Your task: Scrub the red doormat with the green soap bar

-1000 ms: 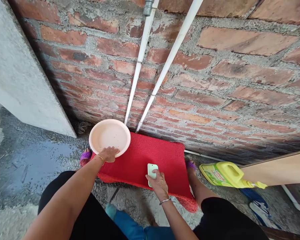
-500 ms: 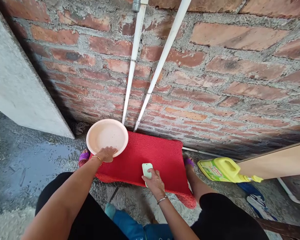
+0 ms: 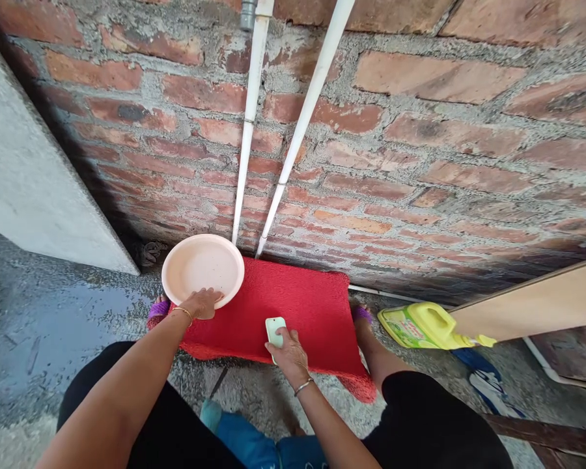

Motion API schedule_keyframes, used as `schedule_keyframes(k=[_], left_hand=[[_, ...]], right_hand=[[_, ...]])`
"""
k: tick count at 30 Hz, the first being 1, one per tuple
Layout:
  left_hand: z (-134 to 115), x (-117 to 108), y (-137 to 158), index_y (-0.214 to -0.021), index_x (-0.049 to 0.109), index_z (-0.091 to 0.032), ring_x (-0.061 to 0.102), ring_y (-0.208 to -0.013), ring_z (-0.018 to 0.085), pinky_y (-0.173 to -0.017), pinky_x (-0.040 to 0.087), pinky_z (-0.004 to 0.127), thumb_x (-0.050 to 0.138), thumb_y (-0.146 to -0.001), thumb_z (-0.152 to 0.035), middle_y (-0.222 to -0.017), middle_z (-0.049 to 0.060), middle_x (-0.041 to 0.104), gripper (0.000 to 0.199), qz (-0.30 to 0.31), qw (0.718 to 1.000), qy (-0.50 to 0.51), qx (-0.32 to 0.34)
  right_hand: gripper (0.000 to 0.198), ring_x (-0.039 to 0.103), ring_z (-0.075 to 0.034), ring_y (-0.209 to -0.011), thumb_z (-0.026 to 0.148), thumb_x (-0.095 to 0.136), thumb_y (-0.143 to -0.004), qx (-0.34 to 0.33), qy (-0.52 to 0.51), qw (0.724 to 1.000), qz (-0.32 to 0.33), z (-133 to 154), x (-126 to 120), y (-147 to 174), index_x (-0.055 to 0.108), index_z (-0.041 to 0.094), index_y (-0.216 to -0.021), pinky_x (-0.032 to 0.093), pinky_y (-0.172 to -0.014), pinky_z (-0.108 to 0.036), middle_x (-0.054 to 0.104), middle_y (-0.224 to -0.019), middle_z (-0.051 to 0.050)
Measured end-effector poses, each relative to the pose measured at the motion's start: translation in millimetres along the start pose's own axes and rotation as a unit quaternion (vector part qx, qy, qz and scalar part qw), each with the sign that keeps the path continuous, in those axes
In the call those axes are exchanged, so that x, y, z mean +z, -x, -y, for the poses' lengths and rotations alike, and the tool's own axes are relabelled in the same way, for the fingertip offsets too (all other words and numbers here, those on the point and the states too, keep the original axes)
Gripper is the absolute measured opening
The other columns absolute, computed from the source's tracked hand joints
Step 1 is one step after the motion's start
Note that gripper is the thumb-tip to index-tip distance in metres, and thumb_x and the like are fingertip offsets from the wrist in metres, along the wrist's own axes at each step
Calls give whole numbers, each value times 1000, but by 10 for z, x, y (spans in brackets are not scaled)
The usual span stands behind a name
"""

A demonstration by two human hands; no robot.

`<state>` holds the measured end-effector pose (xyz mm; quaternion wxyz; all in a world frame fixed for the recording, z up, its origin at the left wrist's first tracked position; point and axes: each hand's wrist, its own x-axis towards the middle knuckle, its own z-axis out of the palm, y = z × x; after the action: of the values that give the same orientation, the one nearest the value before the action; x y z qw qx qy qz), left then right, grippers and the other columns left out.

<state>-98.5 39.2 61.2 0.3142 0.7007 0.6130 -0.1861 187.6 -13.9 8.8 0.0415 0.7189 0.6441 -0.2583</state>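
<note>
Green block (image 3: 273, 329) has slid frame-left, right hand's (image 3: 292, 355) fingers clamped round it; red cloth's (image 3: 305, 299) spread, left hand (image 3: 200, 303) over basin (image 3: 202, 260) rim, grip and progress unclear.

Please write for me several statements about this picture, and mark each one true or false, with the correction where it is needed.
1. The right hand holds a pale green object. True.
2. A yellow bottle is to the right of the red cloth. True.
3. The left hand is on the yellow bottle. False: it is at the near rim of the pale basin.
4. The pale basin is at the right end of the red cloth. False: it is at the left end.
5. Two white pipes run along the brick wall. True.
</note>
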Motion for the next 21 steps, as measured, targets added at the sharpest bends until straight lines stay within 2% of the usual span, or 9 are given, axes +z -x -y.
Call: schedule_keyframes(k=[3,7,11,13,16,21], left_hand=[[-7,-5,7,-147,37,-29,44,-134,32,-107,40,52,48,-78,-22,-147,12,45,70,9,1000,-3,-7],[3,7,-10,-149,35,-28,39,-139,33,-110,37,53,47,-78,-20,-154,13,38,72,20,1000,2,-13],[8,7,-9,-149,36,-28,41,-138,34,-109,38,55,49,-77,-20,-151,14,41,74,15,1000,7,-9],[0,-2,4,-148,37,-28,43,-136,33,-108,39,55,49,-77,-20,-149,14,44,73,11,1000,4,-6],[-13,-16,20,-147,39,-28,44,-135,33,-107,40,54,48,-78,-20,-146,14,47,70,8,1000,2,-5],[-11,-12,0,-147,38,-29,42,-138,34,-107,41,53,51,-77,-22,-150,14,43,73,13,1000,-3,-10]], right_hand=[[28,63,-16,-91,39,61,-82,25,1,1000,-4,-164,-85,-22,59,30,-109,43,-71,-25,55,-110,-1],[31,63,-19,-90,43,57,-85,83,5,996,-20,-581,-251,-37,57,29,-112,44,-71,-28,53,-109,-2],[34,62,-21,-89,45,55,-86,122,-11,992,-29,-798,-334,-27,57,26,-114,45,-72,-30,52,-105,-3],[34,62,-21,-88,45,57,-84,112,-16,993,-30,-739,-310,-18,58,26,-112,45,-73,-30,53,-105,-3],[30,63,-18,-87,42,60,-82,71,-18,997,-28,-498,-212,-10,60,28,-108,45,-73,-28,54,-106,-1],[26,62,-14,-85,37,64,-80,17,-9,1000,-2,-184,-68,-16,60,30,-105,43,-71,-24,56,-107,0]])
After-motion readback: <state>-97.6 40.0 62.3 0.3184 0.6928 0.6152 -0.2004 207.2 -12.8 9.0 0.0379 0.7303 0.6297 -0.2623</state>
